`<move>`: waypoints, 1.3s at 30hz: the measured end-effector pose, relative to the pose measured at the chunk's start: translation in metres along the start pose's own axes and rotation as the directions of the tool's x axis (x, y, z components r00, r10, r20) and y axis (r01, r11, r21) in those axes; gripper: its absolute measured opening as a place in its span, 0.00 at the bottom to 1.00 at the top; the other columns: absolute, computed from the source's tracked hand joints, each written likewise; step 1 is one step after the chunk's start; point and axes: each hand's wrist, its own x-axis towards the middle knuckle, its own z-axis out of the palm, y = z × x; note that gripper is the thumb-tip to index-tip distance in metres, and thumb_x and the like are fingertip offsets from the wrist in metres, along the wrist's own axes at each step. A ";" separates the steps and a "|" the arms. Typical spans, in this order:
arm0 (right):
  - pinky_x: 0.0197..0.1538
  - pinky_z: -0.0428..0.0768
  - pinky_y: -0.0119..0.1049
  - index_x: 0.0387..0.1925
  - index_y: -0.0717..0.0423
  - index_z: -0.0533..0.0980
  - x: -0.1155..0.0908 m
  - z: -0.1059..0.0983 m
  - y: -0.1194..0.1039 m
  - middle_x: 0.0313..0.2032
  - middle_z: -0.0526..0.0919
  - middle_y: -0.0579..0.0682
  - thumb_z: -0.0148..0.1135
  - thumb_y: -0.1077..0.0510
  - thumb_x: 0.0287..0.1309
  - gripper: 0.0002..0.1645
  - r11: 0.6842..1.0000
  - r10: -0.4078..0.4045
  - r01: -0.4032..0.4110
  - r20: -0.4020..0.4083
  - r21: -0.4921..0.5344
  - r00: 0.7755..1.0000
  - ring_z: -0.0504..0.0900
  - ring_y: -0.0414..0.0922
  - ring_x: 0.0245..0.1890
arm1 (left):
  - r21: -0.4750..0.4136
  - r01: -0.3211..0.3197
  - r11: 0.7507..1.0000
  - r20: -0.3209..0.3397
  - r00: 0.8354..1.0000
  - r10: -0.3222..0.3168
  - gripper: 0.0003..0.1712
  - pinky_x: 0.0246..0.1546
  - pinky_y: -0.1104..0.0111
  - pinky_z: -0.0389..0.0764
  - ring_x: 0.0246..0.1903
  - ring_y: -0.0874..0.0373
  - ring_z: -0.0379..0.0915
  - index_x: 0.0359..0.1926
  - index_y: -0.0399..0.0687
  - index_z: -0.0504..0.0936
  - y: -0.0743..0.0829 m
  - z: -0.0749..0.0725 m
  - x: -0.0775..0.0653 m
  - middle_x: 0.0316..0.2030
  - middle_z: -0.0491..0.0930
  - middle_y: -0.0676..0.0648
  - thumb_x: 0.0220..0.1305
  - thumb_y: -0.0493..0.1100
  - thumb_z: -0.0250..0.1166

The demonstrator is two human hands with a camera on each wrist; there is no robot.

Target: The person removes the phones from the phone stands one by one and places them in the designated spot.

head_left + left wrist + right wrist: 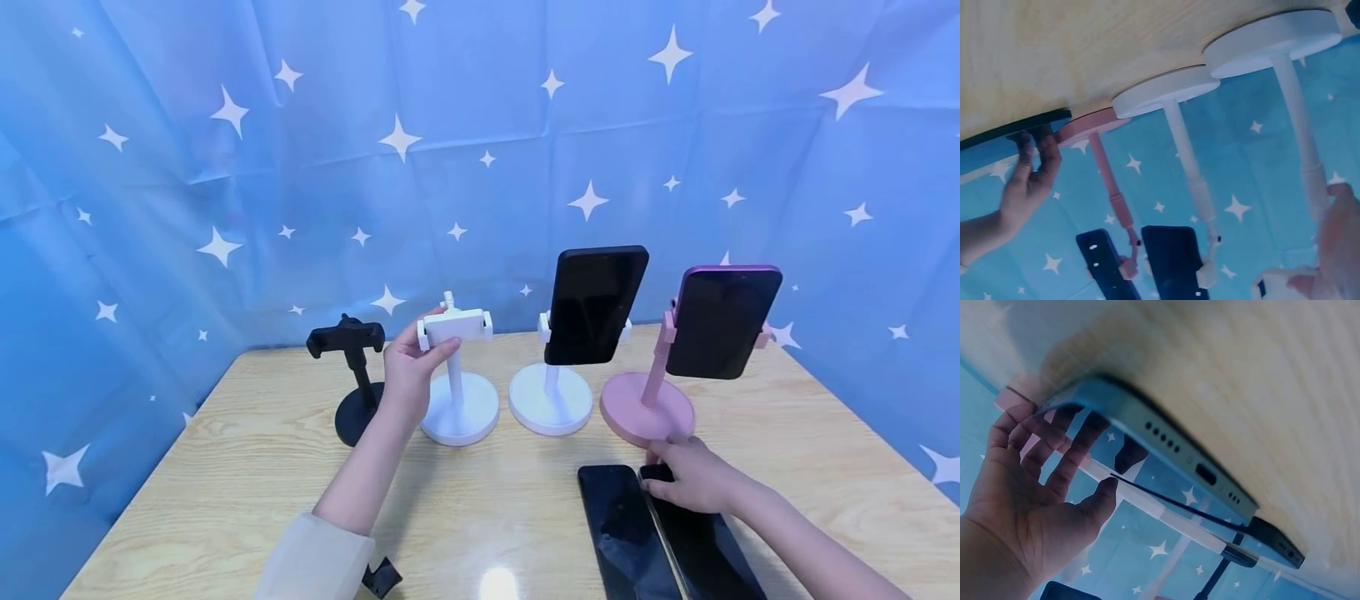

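A white stand is left of centre in the head view, its holder bare. The left hand is clamped on that holder, thumb in front, probably to steady it. Toward the lower right, the right hand touches the upper end of a flat phone; whether its fingers pinch it, one cannot tell. Another phone lies alongside, seemingly kept within reach. Right of centre, a second white stand and a pink stand each hold a phone up, screen out, presumably for viewing. A black stand is at left, phoneless, on the counter.
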 end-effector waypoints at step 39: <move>0.31 0.64 0.30 0.59 0.66 0.59 0.069 -0.066 -0.082 0.27 0.64 0.52 0.36 0.63 0.69 0.20 0.898 0.124 0.187 -0.637 0.398 0.760 0.63 0.39 0.24 | 0.462 -0.250 0.851 0.396 0.916 0.054 0.22 0.41 0.69 0.78 0.45 0.48 0.75 0.61 0.40 0.61 -0.005 0.099 -0.009 0.49 0.71 0.38 0.67 0.34 0.49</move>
